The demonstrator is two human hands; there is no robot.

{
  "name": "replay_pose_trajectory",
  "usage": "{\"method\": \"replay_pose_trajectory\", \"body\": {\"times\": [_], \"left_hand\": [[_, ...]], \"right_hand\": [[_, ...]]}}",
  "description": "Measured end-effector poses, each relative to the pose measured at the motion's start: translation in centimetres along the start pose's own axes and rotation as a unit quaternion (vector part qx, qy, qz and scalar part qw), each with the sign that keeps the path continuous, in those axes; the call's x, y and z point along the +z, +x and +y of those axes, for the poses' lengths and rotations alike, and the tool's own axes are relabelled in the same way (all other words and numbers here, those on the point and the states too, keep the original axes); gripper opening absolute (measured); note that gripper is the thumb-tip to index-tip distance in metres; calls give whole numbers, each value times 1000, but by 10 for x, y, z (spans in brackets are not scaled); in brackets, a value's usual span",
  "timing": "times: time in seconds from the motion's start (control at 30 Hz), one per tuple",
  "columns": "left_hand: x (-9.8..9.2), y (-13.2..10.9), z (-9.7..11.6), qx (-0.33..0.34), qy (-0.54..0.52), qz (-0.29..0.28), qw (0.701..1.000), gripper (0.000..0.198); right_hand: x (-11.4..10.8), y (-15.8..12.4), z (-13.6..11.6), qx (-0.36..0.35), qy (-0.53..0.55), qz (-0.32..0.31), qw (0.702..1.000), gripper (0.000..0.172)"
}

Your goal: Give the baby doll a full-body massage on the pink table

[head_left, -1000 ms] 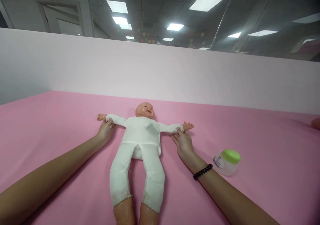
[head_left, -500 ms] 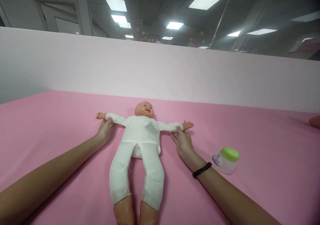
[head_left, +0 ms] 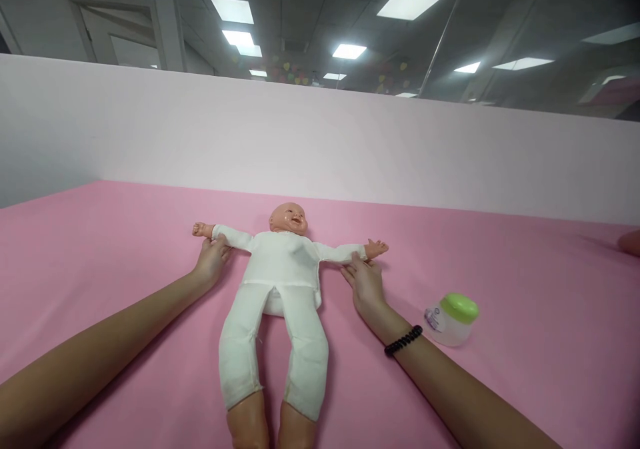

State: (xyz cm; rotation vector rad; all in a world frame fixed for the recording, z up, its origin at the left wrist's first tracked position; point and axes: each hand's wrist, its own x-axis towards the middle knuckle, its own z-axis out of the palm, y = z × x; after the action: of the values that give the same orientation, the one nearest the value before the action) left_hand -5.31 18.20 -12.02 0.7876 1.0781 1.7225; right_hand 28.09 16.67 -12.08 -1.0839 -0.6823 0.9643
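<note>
Doll (head_left: 284,259) lies on pink surface (head_left: 540,302); white partition (head_left: 320,142) behind; ceiling lights (head_left: 413,1) glowing.

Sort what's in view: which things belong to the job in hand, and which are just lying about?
In use:
doll
left hand, on the doll
right hand, on the doll
pink surface, beneath

Seemingly lying about:
green-lidded jar, untouched
object at right edge, cut off

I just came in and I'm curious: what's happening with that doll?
The doll lies on its back on a pink surface, arms spread wide. A person's left hand holds one of its arms near the wrist, and the right hand holds the other. A jar with a green lid sits beside the right forearm; neither hand touches it.
</note>
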Motion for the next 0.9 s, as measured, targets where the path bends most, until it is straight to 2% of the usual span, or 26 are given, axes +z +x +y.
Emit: {"method": "replay_pose_trajectory", "body": {"times": [0.07,0.1,0.13,0.17,0.23,0.27,0.3,0.33,0.47,0.67,0.7,0.77,0.83,0.87,0.9], "left_hand": [[2,-8,1,70,63,-29,995,32],[3,-13,1,124,116,-76,982,34],[3,-17,1,180,179,-144,957,32],[3,-21,1,230,241,-215,918,29],[2,-25,0,294,334,-312,839,26],[2,-26,0,311,361,-331,815,28],[1,-26,-1,324,376,-328,804,31],[0,-25,-1,332,384,-318,801,35],[-2,-22,-1,325,390,-305,805,45],[3,-28,2,300,365,-309,826,41],[4,-29,2,288,349,-306,837,40],[7,-28,1,257,286,-270,883,40],[9,-21,0,190,181,-184,947,42],[8,-16,0,141,120,-128,974,40],[6,-10,0,91,61,-77,991,36]], "right_hand": [[1,-6,-2,-123,-58,-53,989,49],[2,-10,-4,-202,-105,-108,968,48],[2,-12,-5,-280,-160,-184,928,42],[2,-15,-7,-349,-215,-265,873,34],[1,-18,-8,-438,-298,-368,764,30],[1,-18,-7,-463,-323,-384,730,33],[0,-17,-7,-480,-338,-380,715,37],[0,-16,-5,-490,-345,-363,714,39],[-2,-11,0,-484,-351,-333,729,42],[0,-15,1,-459,-332,-339,751,40],[1,-16,0,-439,-318,-336,770,39],[4,-17,-3,-378,-254,-291,842,34],[6,-13,-6,-281,-143,-182,931,40],[6,-9,-6,-215,-85,-119,966,44],[5,-4,-7,-143,-35,-59,987,45]]}}
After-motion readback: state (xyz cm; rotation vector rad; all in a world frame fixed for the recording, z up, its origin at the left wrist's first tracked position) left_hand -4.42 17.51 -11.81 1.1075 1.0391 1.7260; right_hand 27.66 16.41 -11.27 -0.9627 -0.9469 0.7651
